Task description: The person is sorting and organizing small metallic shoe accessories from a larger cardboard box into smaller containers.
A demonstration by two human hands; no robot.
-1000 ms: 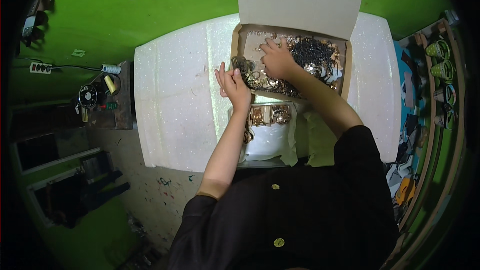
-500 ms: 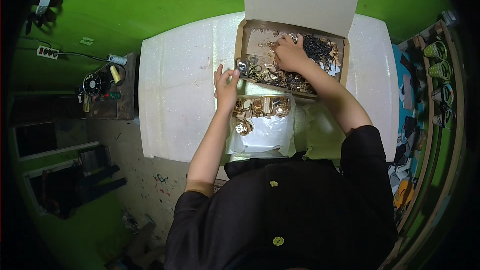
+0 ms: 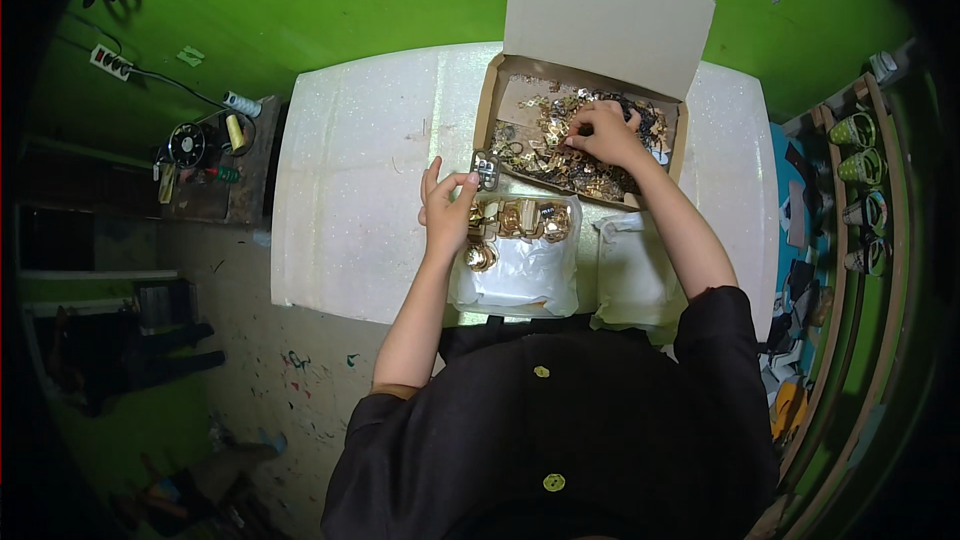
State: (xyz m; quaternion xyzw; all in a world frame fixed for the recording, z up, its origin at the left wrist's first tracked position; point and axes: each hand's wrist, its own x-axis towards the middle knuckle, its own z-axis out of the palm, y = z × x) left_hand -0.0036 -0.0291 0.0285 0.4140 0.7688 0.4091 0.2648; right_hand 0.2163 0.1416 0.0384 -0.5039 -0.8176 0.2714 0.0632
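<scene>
Observed from the head view: the person stands at the near edge of a white table [image 3: 350, 190] set against a green wall [image 3: 400, 0].

Left hand [image 3: 447, 208]: raised just above the table, left of centre. Thumb and forefinger pinch a small silver metal buckle [image 3: 486, 169], held at the near left corner of the cardboard box [image 3: 492, 105]. The remaining fingers are spread and loose.

Right hand [image 3: 600, 133]: inside the box, fingers curled down into the heap of small metal fittings [image 3: 545, 140], gold and dark pieces mixed. Whether it has gripped a piece cannot be told; the fingertips are buried in the pile.

The box sits at the far middle of the table, its lid [image 3: 605, 15] standing open against the wall.

Near the box, directly before the person, lies a clear plastic bag [image 3: 520, 275] on the table. A row of gold buckles [image 3: 525, 218] rests on its far end, just right of the left hand; one further gold piece [image 3: 478, 257] lies at the left edge of the bag, below the left palm.

A second pale plastic bag [image 3: 630, 275] lies just right of the first, under the right forearm.

Left of the table, on a low dark stand [image 3: 245, 200]: a small fan, thread spools and cables. Right side: curved shelves [image 3: 860, 180] with small pots
</scene>
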